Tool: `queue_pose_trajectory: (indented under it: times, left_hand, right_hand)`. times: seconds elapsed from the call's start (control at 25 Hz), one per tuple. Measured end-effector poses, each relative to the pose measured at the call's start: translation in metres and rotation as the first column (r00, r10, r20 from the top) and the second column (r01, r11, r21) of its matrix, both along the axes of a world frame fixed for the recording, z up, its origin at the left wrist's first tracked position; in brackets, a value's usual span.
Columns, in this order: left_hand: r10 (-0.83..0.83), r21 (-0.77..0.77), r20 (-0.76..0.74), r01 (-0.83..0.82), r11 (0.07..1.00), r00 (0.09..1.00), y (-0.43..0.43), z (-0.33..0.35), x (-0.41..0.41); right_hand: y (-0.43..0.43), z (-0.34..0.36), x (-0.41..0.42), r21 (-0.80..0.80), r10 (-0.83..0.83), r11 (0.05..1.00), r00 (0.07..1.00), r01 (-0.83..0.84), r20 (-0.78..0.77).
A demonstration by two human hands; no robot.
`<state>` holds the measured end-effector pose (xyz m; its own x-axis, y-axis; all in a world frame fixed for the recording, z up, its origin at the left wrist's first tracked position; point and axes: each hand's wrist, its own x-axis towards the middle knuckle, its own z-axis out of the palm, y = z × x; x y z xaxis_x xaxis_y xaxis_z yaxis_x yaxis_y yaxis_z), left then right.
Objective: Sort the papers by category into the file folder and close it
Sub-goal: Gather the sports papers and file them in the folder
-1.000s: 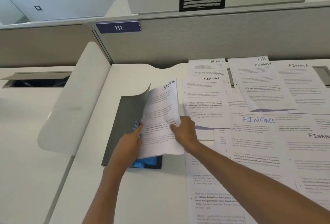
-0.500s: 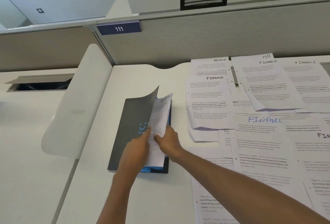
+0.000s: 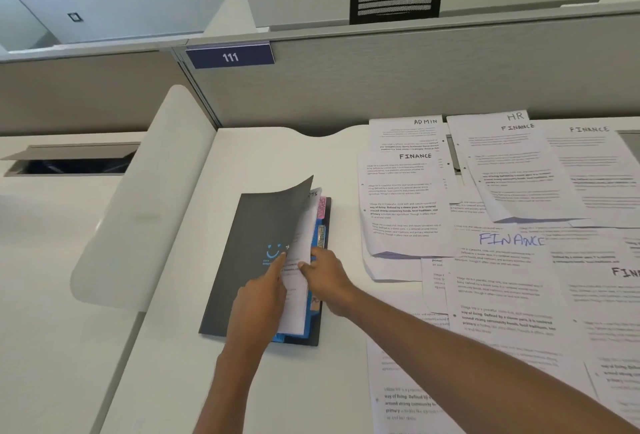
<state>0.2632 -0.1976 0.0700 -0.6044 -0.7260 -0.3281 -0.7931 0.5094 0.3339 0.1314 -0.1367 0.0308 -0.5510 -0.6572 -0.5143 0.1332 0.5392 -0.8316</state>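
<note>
1. Over the last half second the sheet (image 3: 300,260) had swung further left. It now lay almost wholly under the raised cover (image 3: 263,225) of the folder (image 3: 316,329). A second back it had stood open with "SPORTS" in plain view.
2. Only "TS" of that heading showed at the sheet's top corner. A pink tab (image 3: 322,206) and a blue tab (image 3: 321,236) stuck out along the folder's right edge, their writing too small to read. The cover bore a blue smiley logo (image 3: 273,252).
3. Loose papers (image 3: 502,295) spread on the tabletop (image 3: 259,156) to the right read "ADMIN", "HR" and, many times, "FINANCE", once in blue ink. A number plate (image 3: 230,57) on the partition read "111".
4. The right hand (image 3: 327,281) had its thumb on the sheet's face and its fingers behind the right edge, its grip pinching the sheet.
5. The left hand (image 3: 259,295) laid a straight forefinger along the cover's free edge by the logo, with the other fingers curled. Whether its grip held the cover could not be told.
</note>
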Motion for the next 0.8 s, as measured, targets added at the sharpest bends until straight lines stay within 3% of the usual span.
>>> queue_pose_trajectory:
  times: [0.28,0.52,0.8]
  left_hand:
    - [-0.003,0.056,-0.004,0.003,0.998,1.000,0.004,0.003,0.000]
    - [0.048,0.046,-0.002,-0.048,0.998,0.999,0.001,-0.006,0.002]
    - [-0.064,-0.095,0.039,0.067,0.993,0.997,0.009,-0.018,-0.003]
  right_hand:
    - [0.001,-0.010,0.013,0.053,-0.095,0.993,0.987,0.102,-0.128]
    - [-0.009,-0.010,0.022,0.080,-0.148,0.985,0.987,0.152,-0.057]
    - [-0.010,-0.015,0.021,0.063,-0.169,0.984,0.986,0.168,0.012]
